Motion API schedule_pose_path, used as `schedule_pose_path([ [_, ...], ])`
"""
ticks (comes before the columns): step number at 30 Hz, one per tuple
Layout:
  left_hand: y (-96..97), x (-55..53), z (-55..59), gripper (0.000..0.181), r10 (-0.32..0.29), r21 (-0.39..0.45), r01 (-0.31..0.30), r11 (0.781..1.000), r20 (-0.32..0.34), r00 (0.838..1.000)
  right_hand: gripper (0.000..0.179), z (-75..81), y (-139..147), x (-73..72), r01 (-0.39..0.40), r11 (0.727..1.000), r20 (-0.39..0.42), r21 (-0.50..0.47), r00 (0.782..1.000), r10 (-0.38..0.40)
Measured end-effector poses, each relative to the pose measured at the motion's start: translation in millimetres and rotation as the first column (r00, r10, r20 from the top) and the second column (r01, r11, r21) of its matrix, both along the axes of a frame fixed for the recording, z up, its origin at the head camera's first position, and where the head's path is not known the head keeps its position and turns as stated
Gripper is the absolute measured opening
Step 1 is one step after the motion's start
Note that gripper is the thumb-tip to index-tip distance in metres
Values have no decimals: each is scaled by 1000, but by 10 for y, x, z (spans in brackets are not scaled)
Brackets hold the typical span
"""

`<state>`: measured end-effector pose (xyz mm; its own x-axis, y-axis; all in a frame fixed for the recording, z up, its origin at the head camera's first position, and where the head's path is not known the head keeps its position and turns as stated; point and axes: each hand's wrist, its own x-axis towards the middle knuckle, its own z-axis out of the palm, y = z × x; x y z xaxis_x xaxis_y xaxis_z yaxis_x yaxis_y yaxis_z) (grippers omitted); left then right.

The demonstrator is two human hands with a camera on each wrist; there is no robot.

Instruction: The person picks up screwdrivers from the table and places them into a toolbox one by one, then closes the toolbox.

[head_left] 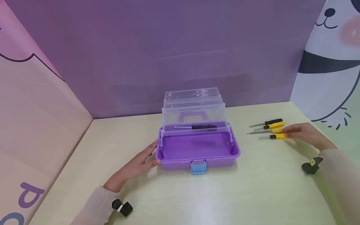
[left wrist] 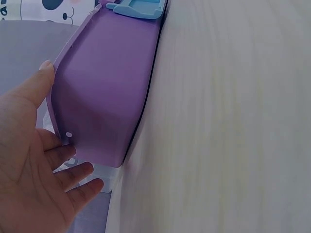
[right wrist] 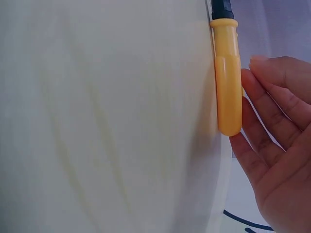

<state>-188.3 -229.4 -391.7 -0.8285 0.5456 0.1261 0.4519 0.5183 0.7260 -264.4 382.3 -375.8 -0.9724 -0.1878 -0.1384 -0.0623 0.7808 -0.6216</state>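
Note:
A purple toolbox [head_left: 197,165] stands with its clear lid [head_left: 194,103] raised and a blue latch [head_left: 198,167] at its front. My left hand [head_left: 139,164] touches the box's left end, thumb at the front corner and fingers along the side. A black-handled screwdriver [head_left: 204,127] lies at the back of the box, seen through the clear plastic. To the right, my right hand [head_left: 307,135] is at the yellow screwdriver handles. In the right wrist view its fingers are beside and behind one yellow-handled screwdriver [right wrist: 228,92], with the thumb apart from that handle.
Another black-handled screwdriver [head_left: 273,121] and a second yellow one [head_left: 274,125] lie behind those at the right hand, close together on the pale table [head_left: 225,197]. A purple backdrop [head_left: 180,56] rises behind the box, with printed panels at both sides.

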Motion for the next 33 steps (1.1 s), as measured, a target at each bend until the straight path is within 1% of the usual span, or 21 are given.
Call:
schedule_pose_path([
  [5,-9,2,-1,75,1,0,-1,1000,11,1000,45,-20,6,8,-6,1000,-22,17,1000,6],
  [12,-16,13,-8,75,9,2,-9,1000,20,1000,41,-24,-14,-17,-9,1000,2,29,1000,9],
  [16,-20,3,-10,75,4,1,-4,1000,9,1000,38,-25,-16,-29,-21,999,10,40,1000,21],
  [23,-20,-14,-4,75,1,-2,-1,1000,14,1000,40,-52,5,-33,-20,998,49,61,999,17],
  [30,-10,-15,3,75,-1,2,1,1000,14,1000,42,-64,13,-64,-16,998,55,62,998,13],
  [33,-7,-14,9,75,0,-2,0,1000,18,1000,43,-59,15,-56,-29,998,62,54,998,25],
])
